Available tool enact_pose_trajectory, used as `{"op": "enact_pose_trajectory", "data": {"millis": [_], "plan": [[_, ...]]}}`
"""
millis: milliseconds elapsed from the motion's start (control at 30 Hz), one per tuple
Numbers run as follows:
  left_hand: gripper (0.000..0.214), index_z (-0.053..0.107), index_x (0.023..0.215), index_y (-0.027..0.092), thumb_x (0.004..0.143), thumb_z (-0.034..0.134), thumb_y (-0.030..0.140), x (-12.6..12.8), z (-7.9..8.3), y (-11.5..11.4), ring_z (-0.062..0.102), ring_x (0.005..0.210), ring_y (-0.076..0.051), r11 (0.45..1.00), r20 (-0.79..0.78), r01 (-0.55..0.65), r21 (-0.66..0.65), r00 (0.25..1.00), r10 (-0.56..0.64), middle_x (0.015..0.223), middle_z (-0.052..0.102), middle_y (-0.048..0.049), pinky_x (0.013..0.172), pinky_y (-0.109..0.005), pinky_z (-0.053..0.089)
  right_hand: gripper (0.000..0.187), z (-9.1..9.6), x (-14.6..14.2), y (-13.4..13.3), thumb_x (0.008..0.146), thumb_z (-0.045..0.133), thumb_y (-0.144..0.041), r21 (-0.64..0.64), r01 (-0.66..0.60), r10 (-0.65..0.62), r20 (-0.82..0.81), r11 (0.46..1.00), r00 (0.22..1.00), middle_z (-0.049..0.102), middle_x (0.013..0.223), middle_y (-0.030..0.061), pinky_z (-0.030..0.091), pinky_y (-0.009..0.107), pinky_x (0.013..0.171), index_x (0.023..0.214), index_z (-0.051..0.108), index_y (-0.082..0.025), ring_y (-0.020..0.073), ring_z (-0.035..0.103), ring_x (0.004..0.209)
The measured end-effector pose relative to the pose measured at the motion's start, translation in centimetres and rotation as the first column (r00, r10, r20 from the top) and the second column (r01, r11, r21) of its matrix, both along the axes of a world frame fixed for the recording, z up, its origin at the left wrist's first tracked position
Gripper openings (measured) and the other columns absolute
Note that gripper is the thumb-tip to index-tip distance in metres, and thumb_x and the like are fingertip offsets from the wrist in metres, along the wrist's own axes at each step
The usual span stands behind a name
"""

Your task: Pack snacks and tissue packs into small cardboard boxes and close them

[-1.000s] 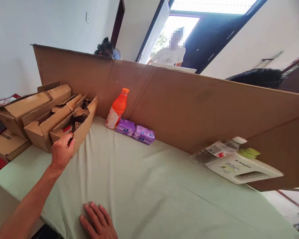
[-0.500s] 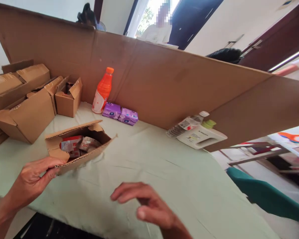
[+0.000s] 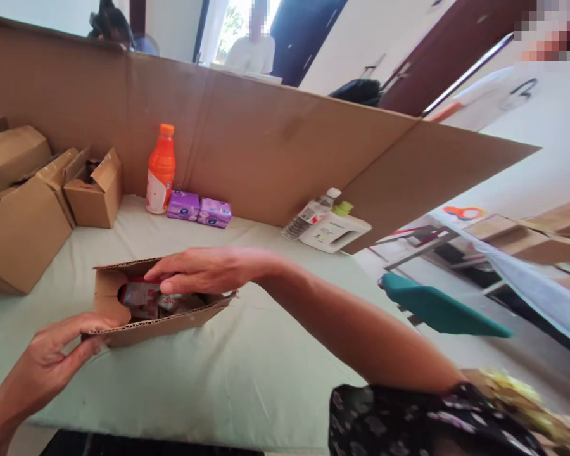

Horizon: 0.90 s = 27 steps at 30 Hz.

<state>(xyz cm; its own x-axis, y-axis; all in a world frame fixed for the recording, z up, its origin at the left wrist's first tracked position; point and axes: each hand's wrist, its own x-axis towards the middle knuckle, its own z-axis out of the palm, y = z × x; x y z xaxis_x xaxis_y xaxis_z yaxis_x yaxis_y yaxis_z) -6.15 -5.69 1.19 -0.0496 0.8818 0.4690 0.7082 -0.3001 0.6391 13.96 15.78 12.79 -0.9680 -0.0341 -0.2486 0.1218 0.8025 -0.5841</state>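
Note:
An open cardboard box (image 3: 164, 327) sits on the pale green cloth in front of me. My left hand (image 3: 59, 351) is closed on its near left corner, thumb below and fingers along the edge. Inside lie several small red and white packets (image 3: 142, 296), partly covered by my other hand. Over the opening reaches my right hand (image 3: 209, 271), fingers stretched out and thumb a little apart. Its fingertips are at the packets; I cannot tell whether they touch. It holds nothing that I can see.
An orange bottle (image 3: 161, 171) and two purple packs (image 3: 199, 209) stand by the cardboard wall (image 3: 247, 145). More cardboard boxes (image 3: 28, 234) are at left. A clear bottle (image 3: 308, 216) leans beside a white jug (image 3: 337, 231). A green chair (image 3: 441, 307) is at right; people are beyond the wall.
My right hand has moved from the near side of the table up and left, over the box. My left hand keeps its grip on the corner. The view has shifted to the right.

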Motion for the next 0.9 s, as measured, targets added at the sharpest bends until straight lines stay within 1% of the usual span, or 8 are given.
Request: {"op": "enact_pose_trajectory", "data": {"millis": [100,200,267,367,467,567,733,900], "plan": [[0.018,0.072,0.106,0.031,0.094,0.059,0.024,-0.1,-0.7,-0.1,0.078,0.088,-0.013,1.0,0.0,0.016,0.022,1.0,-0.016,0.101,0.08,0.0052,0.076,-0.014,0.06,0.041,0.1,-1.4,-0.1,0.104,0.049,-0.034,0.176,0.049,-0.073,0.134,0.983,0.988,0.064,0.14,0.0146,0.049,0.034,0.102,0.138,0.059,-0.012,0.0242,0.063,0.125],[0.017,0.069,0.107,0.033,0.095,0.06,0.025,0.0,-1.0,-0.2,0.077,0.089,-0.012,0.999,-0.031,0.008,0.037,1.0,-0.007,0.101,0.08,0.0063,0.079,-0.015,0.06,0.045,-2.3,-2.1,-0.9,0.093,0.066,-0.03,0.435,0.043,-0.179,0.276,0.9,0.944,0.07,0.127,0.0225,0.054,0.039,0.088,0.131,0.063,-0.007,0.0338,0.069,0.114],[0.016,0.068,0.107,0.032,0.096,0.058,0.026,-0.1,-1.1,-0.4,0.076,0.096,-0.014,0.998,-0.09,-0.007,0.064,0.996,0.013,0.107,0.078,0.0038,0.082,-0.018,0.061,0.038,-4.3,-2.4,-1.2,0.092,0.063,-0.023,0.496,0.017,-0.182,0.286,0.868,0.941,0.073,0.118,0.0229,0.055,0.036,0.081,0.126,0.066,-0.006,0.0337,0.072,0.107],[0.023,0.066,0.115,0.031,0.093,0.062,0.034,-0.9,-1.7,-0.7,0.069,0.117,-0.024,0.976,-0.143,-0.152,0.153,0.974,0.174,0.13,0.069,-0.0052,0.082,-0.029,0.062,0.036,-6.3,-2.4,-0.9,0.095,0.055,-0.017,0.526,0.069,-0.193,0.185,0.848,0.964,0.075,0.116,0.0187,0.054,0.032,0.079,0.128,0.065,-0.01,0.0297,0.073,0.105],[0.077,0.042,0.15,0.032,0.082,0.073,0.051,-2.1,-3.3,-0.3,0.063,0.124,-0.035,0.957,-0.099,-0.273,0.101,0.954,0.283,0.156,0.046,-0.0147,0.093,-0.048,0.061,0.04,-6.9,-2.2,-0.3,0.091,0.062,-0.018,0.498,0.088,-0.189,0.157,0.863,0.969,0.075,0.116,0.0161,0.052,0.03,0.076,0.13,0.065,-0.013,0.0292,0.072,0.105],[0.117,0.006,0.163,0.031,0.075,0.077,0.06,-2.8,-5.3,1.4,0.051,0.138,-0.043,0.975,-0.046,-0.2,-0.092,0.979,0.197,0.165,0.03,-0.0201,0.105,-0.06,0.052,0.042,-6.9,-2.0,-0.1,0.089,0.063,-0.018,0.428,0.111,-0.165,0.09,0.897,0.982,0.076,0.113,0.0158,0.049,0.03,0.072,0.13,0.063,-0.013,0.0292,0.072,0.101],[0.12,0.0,0.164,0.025,0.076,0.077,0.055,-3.0,-6.7,3.9,0.057,0.132,-0.043,0.982,0.106,-0.057,-0.179,0.991,0.077,0.157,0.042,-0.0223,0.099,-0.053,0.058,0.023,-4.2,0.0,-0.7,0.091,0.06,-0.015,0.203,0.149,-0.109,-0.194,0.968,0.975,0.076,0.105,0.0075,0.046,0.027,0.075,0.114,0.066,-0.017,0.0199,0.068,0.091],[0.115,0.003,0.164,0.029,0.078,0.074,0.054,-3.7,-6.5,3.8,0.053,0.137,-0.044,0.972,-0.068,-0.169,-0.163,0.985,0.16,0.163,0.034,-0.0207,0.101,-0.056,0.056,0.014,1.7,5.1,0.8,0.09,0.058,-0.013,-0.015,0.256,-0.213,-0.601,0.967,0.77,0.07,0.091,0.0008,0.047,0.023,0.072,0.099,0.067,-0.017,0.0113,0.062,0.08]]}}
